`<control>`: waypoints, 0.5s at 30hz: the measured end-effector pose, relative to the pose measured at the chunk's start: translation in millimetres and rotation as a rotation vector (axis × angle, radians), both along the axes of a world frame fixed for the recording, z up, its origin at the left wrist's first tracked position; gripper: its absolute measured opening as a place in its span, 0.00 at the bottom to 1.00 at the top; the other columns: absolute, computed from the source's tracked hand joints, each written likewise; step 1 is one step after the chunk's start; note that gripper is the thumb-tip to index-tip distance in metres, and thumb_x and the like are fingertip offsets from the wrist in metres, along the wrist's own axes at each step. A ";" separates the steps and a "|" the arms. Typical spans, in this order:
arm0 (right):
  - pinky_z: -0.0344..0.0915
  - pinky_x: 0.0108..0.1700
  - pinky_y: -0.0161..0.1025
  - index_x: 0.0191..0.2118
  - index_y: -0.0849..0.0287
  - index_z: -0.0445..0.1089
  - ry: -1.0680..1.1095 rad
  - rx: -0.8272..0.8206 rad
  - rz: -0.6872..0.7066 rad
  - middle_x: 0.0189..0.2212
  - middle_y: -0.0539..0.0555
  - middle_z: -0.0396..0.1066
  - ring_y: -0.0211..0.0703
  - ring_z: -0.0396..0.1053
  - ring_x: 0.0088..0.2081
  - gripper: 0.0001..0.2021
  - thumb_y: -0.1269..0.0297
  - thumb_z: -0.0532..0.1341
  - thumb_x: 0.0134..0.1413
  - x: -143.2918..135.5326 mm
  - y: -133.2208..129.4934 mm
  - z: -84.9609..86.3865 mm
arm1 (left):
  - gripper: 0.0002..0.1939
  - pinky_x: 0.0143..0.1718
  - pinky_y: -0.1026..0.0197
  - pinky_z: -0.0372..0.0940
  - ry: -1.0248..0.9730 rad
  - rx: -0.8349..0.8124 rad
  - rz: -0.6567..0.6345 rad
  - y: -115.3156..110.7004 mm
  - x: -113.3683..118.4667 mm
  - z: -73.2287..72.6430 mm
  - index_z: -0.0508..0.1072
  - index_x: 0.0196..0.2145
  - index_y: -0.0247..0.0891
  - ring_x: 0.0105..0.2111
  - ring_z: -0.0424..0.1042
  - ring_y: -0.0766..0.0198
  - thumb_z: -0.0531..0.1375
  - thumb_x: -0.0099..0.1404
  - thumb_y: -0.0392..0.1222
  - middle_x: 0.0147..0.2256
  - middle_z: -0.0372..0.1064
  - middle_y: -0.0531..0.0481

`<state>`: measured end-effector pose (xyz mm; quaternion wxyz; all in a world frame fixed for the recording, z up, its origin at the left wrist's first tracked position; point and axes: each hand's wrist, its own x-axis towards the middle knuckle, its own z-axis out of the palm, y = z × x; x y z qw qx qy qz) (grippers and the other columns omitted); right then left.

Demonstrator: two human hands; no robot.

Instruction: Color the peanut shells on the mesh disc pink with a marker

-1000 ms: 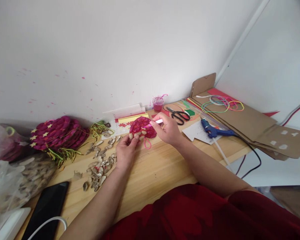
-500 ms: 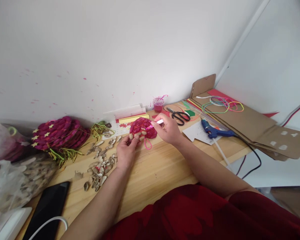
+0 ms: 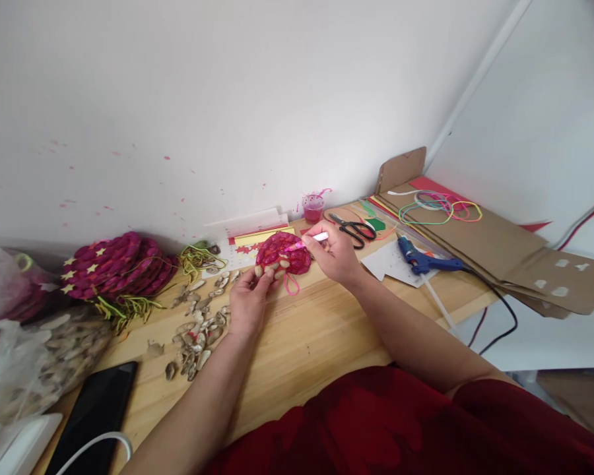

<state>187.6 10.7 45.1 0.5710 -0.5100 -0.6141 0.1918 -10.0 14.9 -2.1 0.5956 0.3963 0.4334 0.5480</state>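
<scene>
Wall [image 3: 237, 99]: smooth, matte white, flecked with pink at left and centre of the frame.
Tabletop [image 3: 301, 356]: pale wood, straight-grained, running across the lower half.
Disc [image 3: 272, 245]: roundish, lumpy, glossy magenta-red, just below the centre of the frame; bare tan shells along its lower left edge; pink cord loop [image 3: 292, 284] hanging at its lower edge.
Left hand [image 3: 250, 293]: pinching the disc's lower left edge between thumb and fingers.
Right hand [image 3: 332, 252]: grasping a slim white brush [image 3: 321, 237], tilted, pink end at the disc's bumpy face; exact contact too small to tell.
Loose shells [image 3: 198, 333]: dry, curved, brown and cream, scattered left of the left hand.
Cup [image 3: 313, 208]: clear, pink-smeared, holding pink liquid, beyond the disc against the wall.
Stacked discs [image 3: 123, 264]: knobbly magenta, trimmed with flat yellow stars, at left.
Scissors [image 3: 357, 228]: black loop handles, right of centre.
Glue gun [image 3: 423, 261]: hard blue body, lying on white paper.
Cardboard [image 3: 509, 257]: flat brown sheets, at right.
</scene>
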 end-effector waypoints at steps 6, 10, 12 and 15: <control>0.56 0.27 0.36 0.35 0.54 0.66 -0.039 0.019 -0.013 0.23 0.46 0.67 0.36 0.60 0.23 0.10 0.54 0.62 0.63 0.4 -0.6 2.4 | 0.27 0.41 0.59 0.75 0.071 0.032 0.010 1.2 -0.2 -2.5 0.82 0.37 0.36 0.34 0.76 0.64 0.79 0.44 0.56 0.35 0.78 0.51; 0.56 0.26 0.36 0.34 0.55 0.66 -0.025 0.034 -0.022 0.23 0.46 0.67 0.36 0.60 0.22 0.10 0.55 0.62 0.63 2.6 -0.7 3.1 | 0.27 0.42 0.58 0.75 0.072 0.041 0.013 2.5 -0.6 -5.5 0.82 0.39 0.37 0.35 0.75 0.63 0.79 0.45 0.55 0.36 0.78 0.51; 0.56 0.26 0.36 0.35 0.55 0.66 -0.010 0.028 -0.016 0.23 0.46 0.67 0.36 0.60 0.23 0.10 0.55 0.62 0.63 2.5 -1.2 3.3 | 0.26 0.42 0.58 0.75 0.073 0.043 0.012 2.8 -0.7 -6.9 0.82 0.38 0.37 0.35 0.75 0.63 0.78 0.46 0.55 0.36 0.78 0.51; 0.57 0.27 0.37 0.34 0.55 0.67 -0.024 0.005 -0.020 0.22 0.46 0.67 0.36 0.61 0.22 0.11 0.55 0.62 0.63 2.3 -1.5 3.0 | 0.26 0.43 0.58 0.75 0.063 0.036 0.014 3.0 -0.8 -7.7 0.82 0.39 0.37 0.36 0.75 0.63 0.78 0.46 0.54 0.36 0.78 0.50</control>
